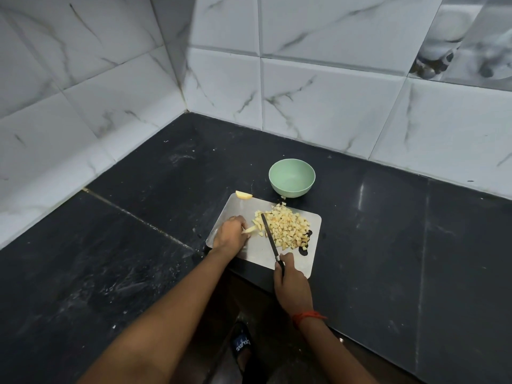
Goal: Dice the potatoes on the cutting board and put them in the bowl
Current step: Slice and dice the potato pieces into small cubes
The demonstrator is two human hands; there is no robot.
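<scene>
Potatoes: a heap of pale yellow diced cubes (288, 228) lies on the right half of the cutting board, with a few uncut strips (250, 230) just left of the heap.
Cutting board: a light grey rectangular board (241, 210) with rounded corners sits on the dark counter, its near edge close to the counter's front.
Left hand: the left hand (231, 234) rests on the board's left side, fingers curled down and closed on the end of the uncut strips.
Right hand: the right hand (291, 284) is wrapped tight around the knife's dark handle at the board's near edge; a red thread (306, 317) circles the wrist.
Knife: a slim knife (268, 235) has its blade pointing away from the person, lying between the strips and the heap, touching the potato.
Bowl: a pale green bowl (291, 177) stands on the counter just beyond the board's far edge; its inside looks bare of potato.
Stray piece: a yellow potato wedge (243, 194) sits at the board's far left corner, apart from the heap.
Counter: a black stone counter (138, 217) meets white marbled wall tiles (318, 101) in a corner.
Floor: a foot in a dark sandal (242, 345) shows below, between the arms.
</scene>
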